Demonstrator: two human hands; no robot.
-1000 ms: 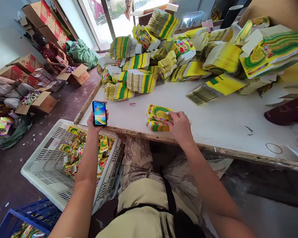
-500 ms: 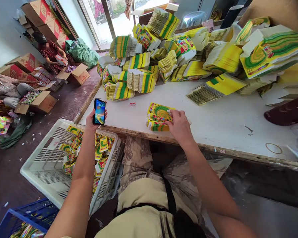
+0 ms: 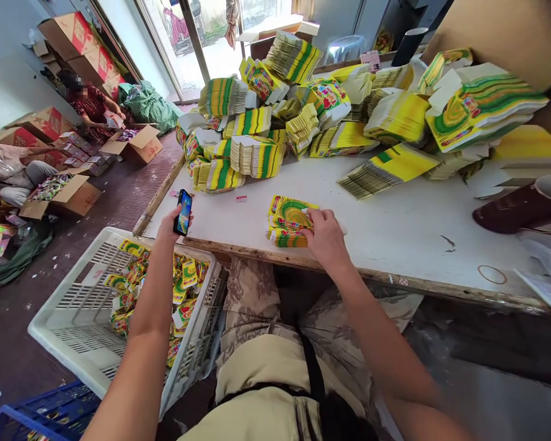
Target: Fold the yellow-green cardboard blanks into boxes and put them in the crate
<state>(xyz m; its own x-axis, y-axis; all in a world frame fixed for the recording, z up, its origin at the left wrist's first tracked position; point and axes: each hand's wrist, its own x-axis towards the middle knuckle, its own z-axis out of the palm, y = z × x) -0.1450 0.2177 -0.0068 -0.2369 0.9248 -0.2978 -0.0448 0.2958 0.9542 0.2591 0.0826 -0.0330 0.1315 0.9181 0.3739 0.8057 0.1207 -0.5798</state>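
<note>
My left hand [image 3: 168,225] is closed around a smartphone [image 3: 183,212] with a lit screen, tilted partly sideways, above the table's left front edge. At the middle of the table's front, my right hand [image 3: 327,239] grips the right end of some yellow-and-green printed cartons [image 3: 287,214], thumb and fingers bent over them. They lie flat on the white tabletop [image 3: 224,222]; how many it grips I cannot tell. A bit of white shows at its fingertips. Behind both hands rises a heap of bundled flat cartons [image 3: 257,156].
A white plastic crate [image 3: 68,309] of yellow packs stands left below the table, a blue crate [image 3: 50,407] beyond it. On the right are a dark red mug [image 3: 509,211] and a rubber band [image 3: 492,274]. Two people sit among cardboard boxes [image 3: 135,146] at left.
The phone has turned so its screen faces more sideways. My right hand stays at the cartons. The whole view has shifted slightly.
</note>
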